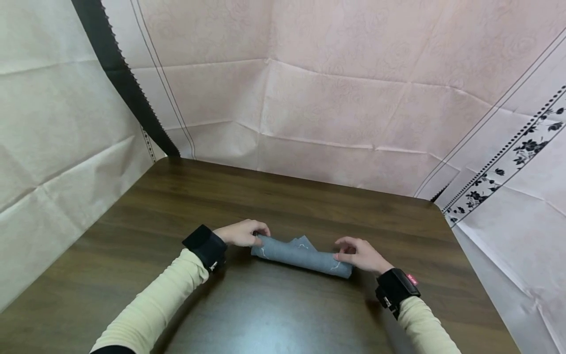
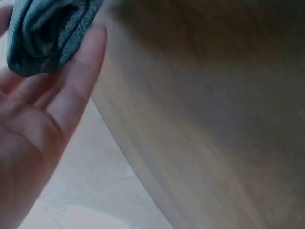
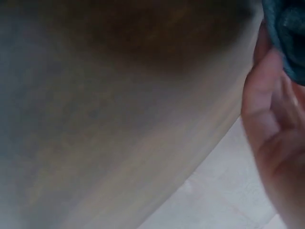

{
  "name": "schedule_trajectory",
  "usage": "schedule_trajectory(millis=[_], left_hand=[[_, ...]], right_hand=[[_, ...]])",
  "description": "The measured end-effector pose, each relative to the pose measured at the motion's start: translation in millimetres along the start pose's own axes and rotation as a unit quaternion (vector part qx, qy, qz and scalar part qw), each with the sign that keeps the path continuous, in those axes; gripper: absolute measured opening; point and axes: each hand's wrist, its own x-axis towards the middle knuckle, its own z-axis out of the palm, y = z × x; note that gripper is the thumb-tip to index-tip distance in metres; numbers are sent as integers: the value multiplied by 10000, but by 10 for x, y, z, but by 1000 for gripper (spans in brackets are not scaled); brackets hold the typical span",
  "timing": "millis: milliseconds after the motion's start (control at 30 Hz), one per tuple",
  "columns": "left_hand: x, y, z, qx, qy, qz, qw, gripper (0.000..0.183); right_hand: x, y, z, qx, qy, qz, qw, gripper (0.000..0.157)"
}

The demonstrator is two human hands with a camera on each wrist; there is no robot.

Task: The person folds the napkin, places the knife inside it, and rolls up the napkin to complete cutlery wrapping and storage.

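A blue-grey cloth, rolled into a tube with thin white line marks, lies across the wooden table. One loose pointed corner sticks out behind its middle. My left hand holds the roll's left end, thumb on the near side and fingers over the far side. In the left wrist view the spiralled layers of the cloth show between thumb and fingers. At the right end, my right hand holds the roll with thumb and fingers. Only a dark edge of the cloth enters the right wrist view.
The brown wooden table has rounded far corners. Pale patterned sheeting hangs behind it and at both sides, with a black strip at left and a floral border at right.
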Motion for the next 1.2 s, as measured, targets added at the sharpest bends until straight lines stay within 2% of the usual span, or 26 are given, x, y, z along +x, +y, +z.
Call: schedule_trajectory(millis=[133,233,300,367,467,533,600,700,800,900,1000,1067,1133,1200], left_hand=[[59,-30,-9,363,379,50,9986,18],[143,-30,18,782,616,-49,9950,17],[202,-6,47,1124,776,-191,9904,17],[252,28,83,1600,987,-252,9818,16],[268,122,152,2356,1297,-71,9631,16],[248,195,215,2722,1410,293,9514,17],[215,281,285,2916,1318,575,9457,22],[205,384,385,2995,981,701,9464,34],[240,419,432,2988,711,535,9501,44],[303,378,426,2648,539,411,9619,46],[367,311,368,2000,376,354,9784,43],[398,278,316,1562,271,299,9869,39],[420,244,277,1302,276,296,9907,33],[431,219,253,1307,420,338,9900,28]], right_hand=[[91,28,12,-553,535,-69,9970,34],[170,61,40,-964,904,-81,9912,26],[206,71,58,-1239,1226,-47,9847,23],[217,46,81,-1400,1632,-37,9766,21],[166,-45,134,-1471,1966,-539,9679,23],[117,-118,198,-1711,1861,-1150,9606,28],[67,-185,272,-2029,1554,-1669,9523,36],[46,-247,350,-2634,1145,-1986,9370,44],[92,-258,367,-2780,938,-1822,9385,44],[157,-219,328,-2464,675,-1569,9540,41],[233,-187,255,-1897,346,-1309,9725,40],[287,-175,204,-1543,128,-1210,9805,38],[338,-169,162,-1290,22,-1136,9851,37],[376,-165,137,-1207,63,-1045,9872,35]])
